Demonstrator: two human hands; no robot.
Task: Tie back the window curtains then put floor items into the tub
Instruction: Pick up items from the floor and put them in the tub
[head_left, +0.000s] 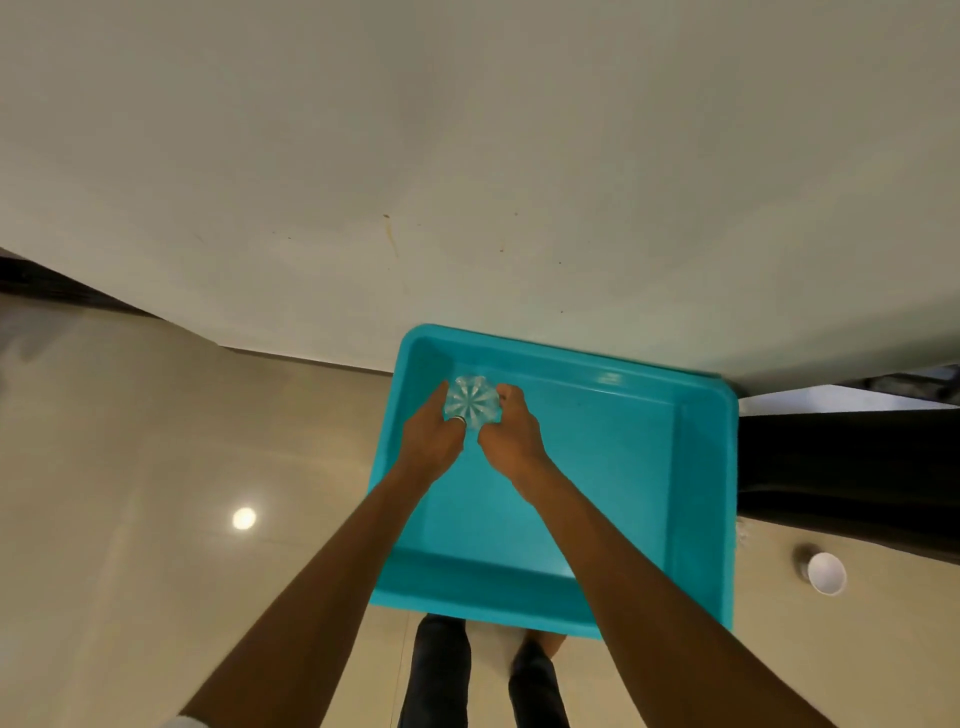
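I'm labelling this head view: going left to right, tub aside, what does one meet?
Light glare on the floor → left hand → clear bottle → right hand → white cup.

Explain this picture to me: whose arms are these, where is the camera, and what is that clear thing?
No machine here: a person wears a camera on the head, looking down at their own arms. The left hand and right hand together hold a clear plastic bottle, seen end-on, over a blue-green tub standing on the tiled floor by a pale wall. A white paper cup sits on the floor to the right, outside the tub. The dark shapes below are the person's legs.
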